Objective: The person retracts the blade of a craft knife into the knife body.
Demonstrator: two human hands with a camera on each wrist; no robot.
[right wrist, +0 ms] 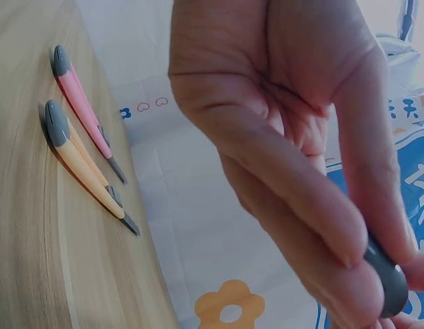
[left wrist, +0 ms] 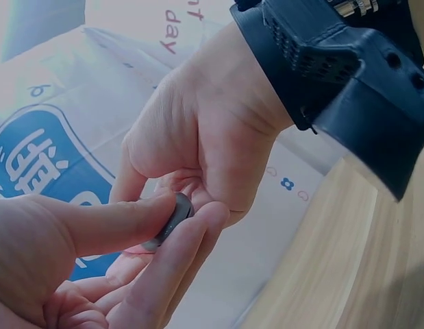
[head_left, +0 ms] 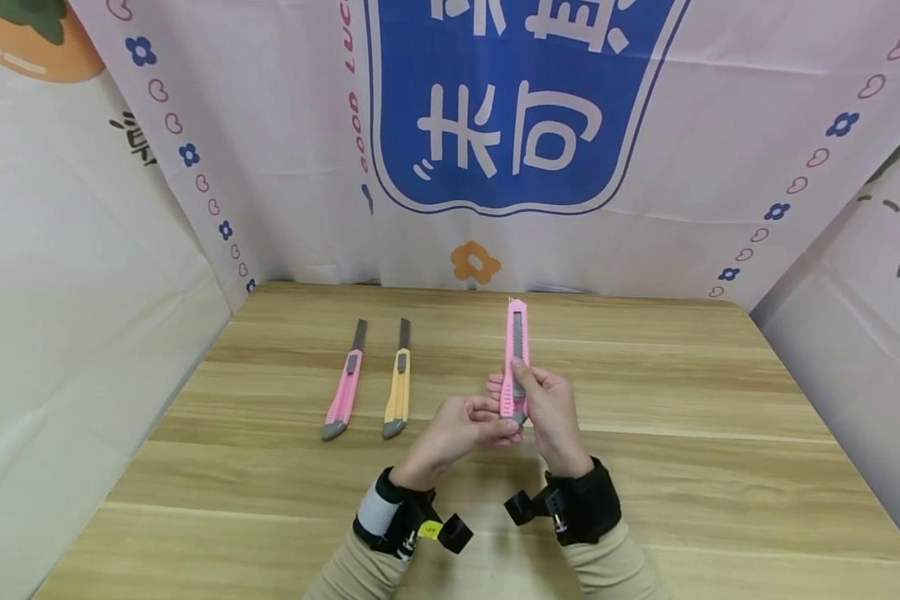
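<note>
A pink utility knife (head_left: 518,333) is held upright above the table, its grey end cap (left wrist: 172,223) toward the person. The right hand (head_left: 555,415) grips its body, thumb on the front along the grey channel and fingertips showing at the left side. At the lower end, the left hand (head_left: 457,433) pinches the grey cap between thumb and fingers. The right wrist view shows the cap (right wrist: 386,279) between the fingers of the left hand (right wrist: 280,157). At the knife's top, hardly any blade shows.
Left of the hands, a pink utility knife (head_left: 342,393) and a yellow one (head_left: 397,392) lie side by side on the wooden table (head_left: 720,467), blades out and pointing away. A printed white cloth (head_left: 292,167) hangs along the table's back edge.
</note>
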